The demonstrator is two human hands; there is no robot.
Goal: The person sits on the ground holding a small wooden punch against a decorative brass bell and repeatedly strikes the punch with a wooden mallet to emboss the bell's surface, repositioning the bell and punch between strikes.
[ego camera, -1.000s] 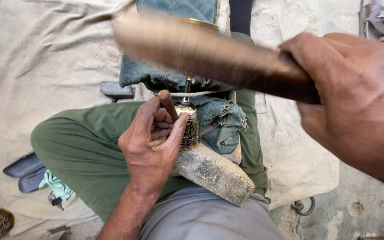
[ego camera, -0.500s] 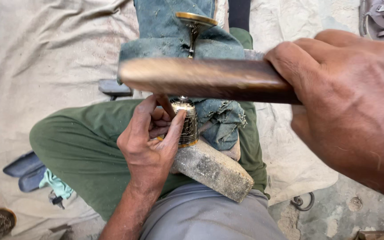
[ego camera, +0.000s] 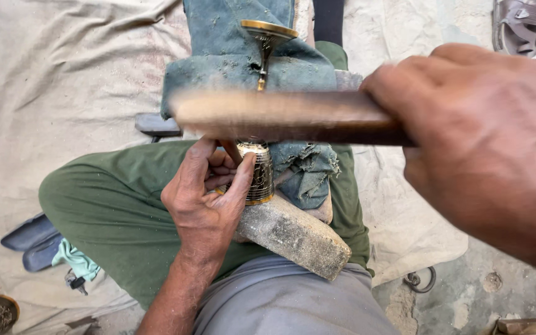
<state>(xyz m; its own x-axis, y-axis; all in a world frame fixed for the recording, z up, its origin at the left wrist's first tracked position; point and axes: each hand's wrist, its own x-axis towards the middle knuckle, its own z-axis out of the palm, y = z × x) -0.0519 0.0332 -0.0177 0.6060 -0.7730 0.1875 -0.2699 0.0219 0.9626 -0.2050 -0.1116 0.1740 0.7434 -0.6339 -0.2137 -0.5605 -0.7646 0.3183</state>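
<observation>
Left hand: I see it curled round the small brass cup-shaped piece with a pierced pattern, thumb along its side, fingers bent in behind it and closed on it.
Brass piece: it sits upright on the top end of the grey rectangular stone block, which lies slanted across my lap on the green trouser leg.
Right hand: close to the camera, fist wrapped tight round the dark end of a long wooden stick-like mallet.
Mallet: it runs level across the view from right to left, blurred, its pale end above the brass piece; I cannot tell whether they touch.
Beyond the block: a worn blue denim cloth bunched over the knee, with a gold-coloured stemmed metal part standing out of it.
Ground: a pale dusty sheet spread under me, a dark blue sandal at the left, and a turquoise rag just beside it.
</observation>
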